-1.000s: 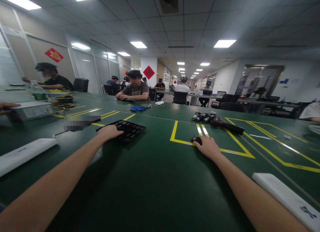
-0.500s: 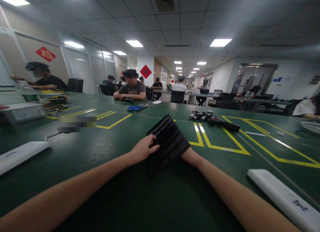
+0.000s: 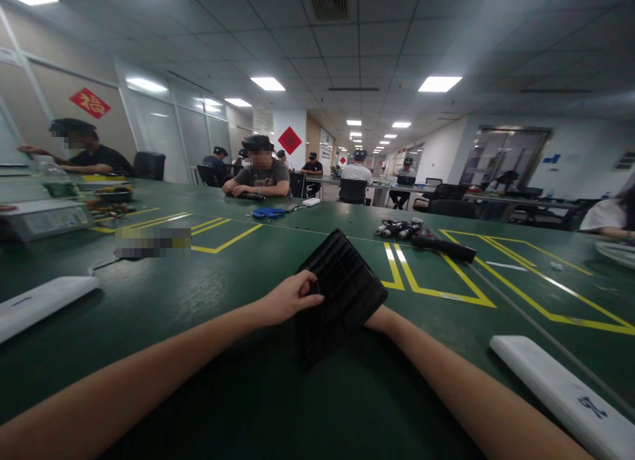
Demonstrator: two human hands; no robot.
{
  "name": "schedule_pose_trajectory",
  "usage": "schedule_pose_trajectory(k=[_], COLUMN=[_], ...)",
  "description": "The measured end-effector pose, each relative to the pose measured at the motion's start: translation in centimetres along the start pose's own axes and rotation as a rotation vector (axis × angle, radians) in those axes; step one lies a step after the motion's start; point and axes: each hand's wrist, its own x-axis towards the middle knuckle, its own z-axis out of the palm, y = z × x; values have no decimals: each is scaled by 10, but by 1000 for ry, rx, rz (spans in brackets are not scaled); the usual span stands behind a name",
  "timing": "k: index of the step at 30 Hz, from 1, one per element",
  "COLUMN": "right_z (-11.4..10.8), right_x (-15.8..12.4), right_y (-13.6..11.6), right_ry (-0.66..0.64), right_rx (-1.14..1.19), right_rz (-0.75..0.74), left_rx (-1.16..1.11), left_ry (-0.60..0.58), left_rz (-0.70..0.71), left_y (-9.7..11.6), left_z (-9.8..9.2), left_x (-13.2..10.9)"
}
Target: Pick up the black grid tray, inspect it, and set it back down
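Observation:
A black gridded plastic tray [image 3: 342, 294] is held tilted up off the green table [image 3: 223, 354], its divided face turned toward me. My left hand [image 3: 290, 298] grips its left edge, thumb on the face. My right hand [image 3: 380, 319] sits behind the tray's lower right side; only the wrist shows, and the fingers are hidden by the tray.
Beyond the tray lie small metal parts [image 3: 399, 230] and a black handled tool [image 3: 441, 247] beside yellow floor-tape lines [image 3: 436, 291]. White flat bars lie at left [image 3: 42, 301] and right [image 3: 560, 387]. Several seated people [image 3: 258, 172] work at the far side.
One second ago the tray lay flat under my left hand and my right hand touched a small black object. The tray has since been lifted, tilted and brought to the centre between both hands.

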Motion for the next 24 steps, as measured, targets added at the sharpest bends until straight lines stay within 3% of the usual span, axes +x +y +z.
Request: schedule_pose_trajectory(k=[4,7,13,17,24], right_z=[1,1,2,2,3], right_x=[-1,-3,-2,-2,-3], right_y=[2,5,9,8,2], right_ry=[21,2,9,4,-21], right_rx=[-56,-89,-70,-96,-24], right_rz=[26,57,-1,-4,10], left_rx=[-465,-646,-588,-678,-509], left_ry=[52,119,-46,-96,8], left_rz=[-301,-395,-290,-264,-215], left_y=[2,-3,-1,6,5], left_z=[-19,-28,-27,-23,-13], left_x=[3,3,-3,-6,-6])
